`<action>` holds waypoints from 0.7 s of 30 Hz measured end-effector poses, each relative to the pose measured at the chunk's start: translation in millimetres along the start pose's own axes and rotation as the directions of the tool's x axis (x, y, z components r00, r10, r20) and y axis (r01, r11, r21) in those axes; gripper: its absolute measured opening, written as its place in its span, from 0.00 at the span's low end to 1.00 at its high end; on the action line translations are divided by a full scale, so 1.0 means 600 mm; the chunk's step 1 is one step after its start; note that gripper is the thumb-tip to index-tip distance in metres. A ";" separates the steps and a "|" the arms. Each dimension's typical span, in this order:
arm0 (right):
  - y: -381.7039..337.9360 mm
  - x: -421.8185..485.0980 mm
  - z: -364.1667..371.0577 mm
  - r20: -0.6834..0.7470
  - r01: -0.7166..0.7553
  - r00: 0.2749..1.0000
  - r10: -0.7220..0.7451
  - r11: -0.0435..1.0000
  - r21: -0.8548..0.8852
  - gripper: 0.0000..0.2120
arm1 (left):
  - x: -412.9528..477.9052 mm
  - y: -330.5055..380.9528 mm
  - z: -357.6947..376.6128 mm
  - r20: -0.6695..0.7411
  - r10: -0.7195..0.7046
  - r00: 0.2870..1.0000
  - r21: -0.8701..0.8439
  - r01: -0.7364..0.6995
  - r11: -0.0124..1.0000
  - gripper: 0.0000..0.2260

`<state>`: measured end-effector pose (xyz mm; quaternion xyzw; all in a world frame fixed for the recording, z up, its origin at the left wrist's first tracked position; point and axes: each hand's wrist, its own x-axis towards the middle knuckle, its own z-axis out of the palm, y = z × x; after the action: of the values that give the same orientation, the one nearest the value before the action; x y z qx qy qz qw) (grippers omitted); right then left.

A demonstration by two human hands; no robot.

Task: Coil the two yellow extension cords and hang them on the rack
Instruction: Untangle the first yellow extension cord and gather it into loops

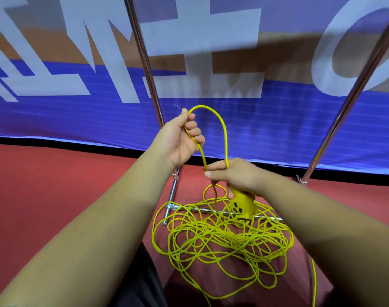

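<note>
Head-worn view — forward, downward, close

The rack [142,52] is polished, shiny metal; the yellow cord [222,240] and its socket [242,207] look smooth plastic – the red floor [56,185] matt, the blue banner [78,116] slightly sheeny cloth.

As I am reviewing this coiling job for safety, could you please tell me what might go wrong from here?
1. The cord pile on the floor is a loose tangle; drawing more up past the left hand may tighten knots.
2. Strands lie across the rack's base bar, so pulled cord could snag there.
3. The right hand holds both the socket end and a strand of the loop; that grip may slip as loops add up.
</note>
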<state>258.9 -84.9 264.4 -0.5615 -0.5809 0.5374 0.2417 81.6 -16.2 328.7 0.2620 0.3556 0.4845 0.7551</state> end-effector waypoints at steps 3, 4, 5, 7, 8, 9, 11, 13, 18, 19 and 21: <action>-0.004 0.003 0.019 -0.040 0.023 0.999 -0.024 0.999 -0.044 0.11 | 0.008 0.002 -0.006 -0.028 0.024 0.999 -0.028 -0.025 0.999 0.13; -0.004 0.005 0.020 -0.056 0.023 0.998 -0.026 0.998 -0.057 0.12 | 0.011 0.004 -0.011 -0.050 0.039 0.998 -0.013 -0.039 0.999 0.15; -0.007 0.007 0.020 -0.076 0.020 0.997 -0.025 0.998 -0.060 0.12 | 0.014 0.007 -0.018 -0.079 0.058 0.995 0.043 -0.055 0.998 0.19; -0.018 0.008 0.015 -0.131 0.029 0.991 -0.029 1.000 -0.004 0.12 | 0.024 0.009 -0.034 -0.163 0.113 0.980 0.300 -0.059 0.952 0.29; -0.026 0.008 0.012 -0.159 0.040 0.987 -0.034 0.998 0.038 0.12 | 0.027 0.005 -0.040 -0.193 0.142 0.971 0.481 -0.032 0.876 0.30; -0.036 0.006 0.008 -0.179 0.055 0.983 -0.040 0.995 0.082 0.12 | 0.034 -0.002 -0.048 -0.192 0.156 0.969 0.642 0.004 0.767 0.27; -0.059 0.001 -0.003 -0.213 0.077 0.976 -0.046 0.987 0.144 0.15 | 0.039 -0.022 -0.062 -0.100 0.036 0.994 0.814 0.061 0.578 0.15; -0.076 -0.006 -0.017 -0.232 0.092 0.972 -0.046 0.977 0.194 0.16 | 0.041 -0.053 -0.076 0.122 -0.242 0.963 0.929 -0.025 0.370 0.22; -0.089 -0.006 -0.052 -0.277 0.160 0.959 -0.064 0.927 0.339 0.12 | 0.020 -0.151 -0.081 0.140 -0.467 0.873 0.987 -0.159 -0.002 0.07; -0.092 -0.005 -0.056 -0.284 0.167 0.956 -0.066 0.923 0.347 0.12 | 0.025 -0.159 -0.089 0.133 -0.446 0.885 0.987 -0.161 -0.025 0.08; -0.095 -0.004 -0.068 -0.307 0.173 0.949 -0.067 0.927 0.332 0.13 | 0.029 -0.166 -0.099 0.137 -0.402 0.905 0.989 -0.150 -0.002 0.12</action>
<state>273.1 -60.9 328.5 -0.5445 -0.4661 0.5290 0.4544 94.0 -36.2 213.8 0.7700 0.4570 -0.0424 0.4432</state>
